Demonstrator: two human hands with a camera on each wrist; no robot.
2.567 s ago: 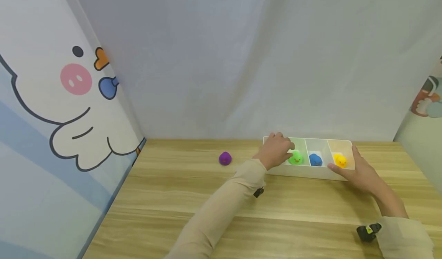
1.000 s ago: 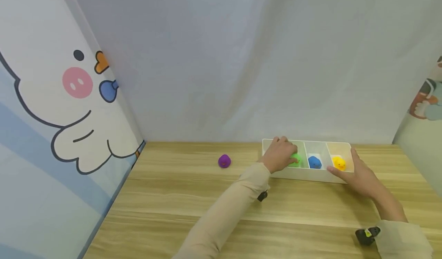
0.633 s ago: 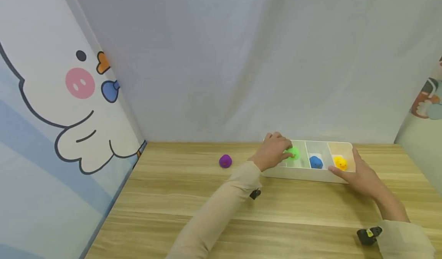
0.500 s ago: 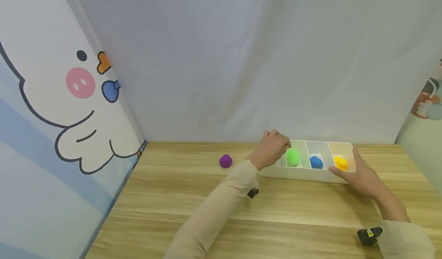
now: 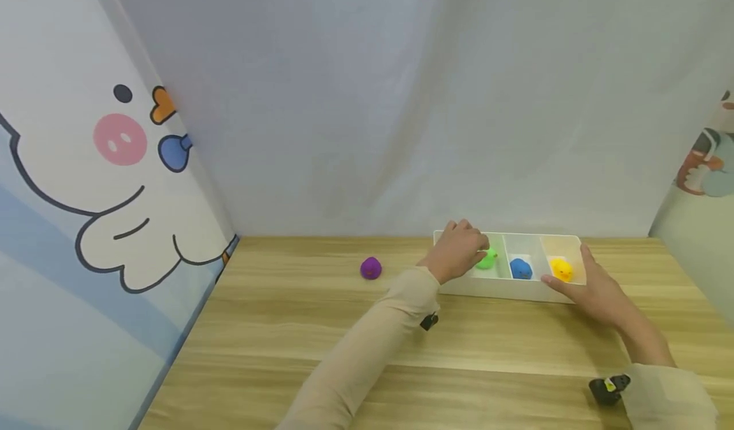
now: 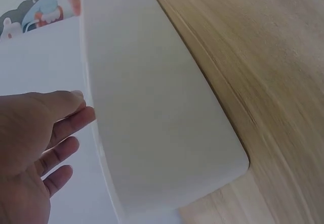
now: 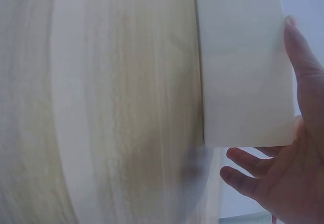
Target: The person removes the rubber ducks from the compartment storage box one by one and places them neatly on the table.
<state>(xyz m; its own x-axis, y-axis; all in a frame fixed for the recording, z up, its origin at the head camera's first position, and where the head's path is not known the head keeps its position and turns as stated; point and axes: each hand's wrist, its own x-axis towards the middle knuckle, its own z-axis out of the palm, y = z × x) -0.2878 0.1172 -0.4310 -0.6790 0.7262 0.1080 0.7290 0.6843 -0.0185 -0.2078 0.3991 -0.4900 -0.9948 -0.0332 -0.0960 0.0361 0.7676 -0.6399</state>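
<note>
While the purple duck (image 5: 371, 268) sits leftmost on the tabletop (image 5: 258, 328), the left hand (image 5: 457, 251), grasp not discernible, is over the tray (image 5: 518, 289); green duck (image 5: 487, 260) inside, immediately right of it; right hand (image 5: 599, 290), farther off, grips the tray's right end.

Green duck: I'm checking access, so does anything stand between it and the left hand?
Nothing visible in the head view: the left hand partly covers the green duck in the white box; contact is unclear.
</note>
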